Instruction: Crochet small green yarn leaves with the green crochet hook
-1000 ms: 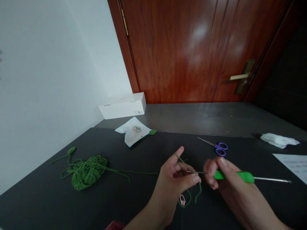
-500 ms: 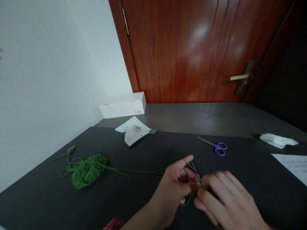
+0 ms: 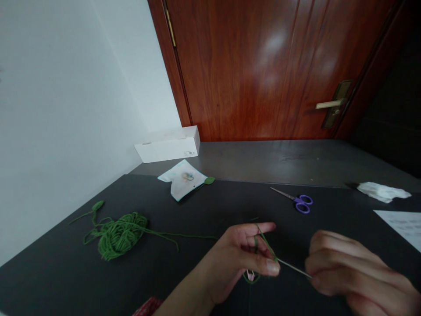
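Green yarn [image 3: 265, 240] runs over the raised index finger of my left hand [image 3: 241, 252] and around another finger. The thumb pinches a small piece of yarn work. From that pinch a thin metal crochet hook [image 3: 294, 267] reaches to my right hand [image 3: 355, 270], whose fingers are closed on its other end. The hook's tip is in the yarn at the left fingertips. Below the left thumb hangs a small pale pink clip [image 3: 250, 275] beside a loop of yarn. A strand leads left to the green yarn ball [image 3: 121, 236] on the dark table.
Purple-handled scissors [image 3: 302, 204] lie beyond my hands. A white packet [image 3: 184, 180] with a green leaf-shaped piece [image 3: 209, 180] sits farther back, before a white box [image 3: 169, 147]. At right are a crumpled white tissue [image 3: 383, 192] and printed paper [image 3: 403, 226]. A small green bud [image 3: 98, 205] lies left.
My right hand has moved right, away from the left, and more of the hook shows between them. My left index finger has tipped lower and to the right.
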Available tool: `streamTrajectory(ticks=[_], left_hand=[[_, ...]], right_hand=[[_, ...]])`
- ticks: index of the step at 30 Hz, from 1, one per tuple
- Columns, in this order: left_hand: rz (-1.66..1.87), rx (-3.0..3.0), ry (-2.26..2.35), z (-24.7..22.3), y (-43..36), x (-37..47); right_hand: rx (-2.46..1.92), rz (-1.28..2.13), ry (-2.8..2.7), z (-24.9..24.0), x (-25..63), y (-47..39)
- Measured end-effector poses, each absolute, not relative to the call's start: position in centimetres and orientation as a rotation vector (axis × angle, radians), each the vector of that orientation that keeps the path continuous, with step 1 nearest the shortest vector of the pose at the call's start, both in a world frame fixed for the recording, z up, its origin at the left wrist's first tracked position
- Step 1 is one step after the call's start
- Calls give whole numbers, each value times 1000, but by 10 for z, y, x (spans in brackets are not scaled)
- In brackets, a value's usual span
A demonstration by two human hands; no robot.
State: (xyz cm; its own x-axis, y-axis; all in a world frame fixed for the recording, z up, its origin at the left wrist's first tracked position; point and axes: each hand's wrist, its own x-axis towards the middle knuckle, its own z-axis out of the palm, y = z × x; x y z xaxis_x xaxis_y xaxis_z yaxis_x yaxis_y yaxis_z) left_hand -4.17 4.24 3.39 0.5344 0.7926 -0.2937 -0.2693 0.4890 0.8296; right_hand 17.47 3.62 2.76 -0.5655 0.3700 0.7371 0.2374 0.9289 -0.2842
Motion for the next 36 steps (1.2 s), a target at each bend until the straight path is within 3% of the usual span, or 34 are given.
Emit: streamTrajectory(ticks=[5,15,18,21,28,32,36], left_hand=[[681,721,717,33,42,-40],[760,654,670,28,42,-38],[905,657,770,30,40,-34],[1029,696,854,30,36,-30],[1010,682,790,24,34,-27],[814,586,648,26,38,-33],[788,670,672,31,40,-39]], right_hand=[[-574,864,-1829,26,168,33],[-794,1501,-1171,29,140,41],[-836,1409,-1243,25,138,38],[-865,1101,-1557,22,139,32],[-679,-334,-2192,32,131,25],[-357,-413,-2357,34,149,34],[-392,-53,-2283,23,179,41]])
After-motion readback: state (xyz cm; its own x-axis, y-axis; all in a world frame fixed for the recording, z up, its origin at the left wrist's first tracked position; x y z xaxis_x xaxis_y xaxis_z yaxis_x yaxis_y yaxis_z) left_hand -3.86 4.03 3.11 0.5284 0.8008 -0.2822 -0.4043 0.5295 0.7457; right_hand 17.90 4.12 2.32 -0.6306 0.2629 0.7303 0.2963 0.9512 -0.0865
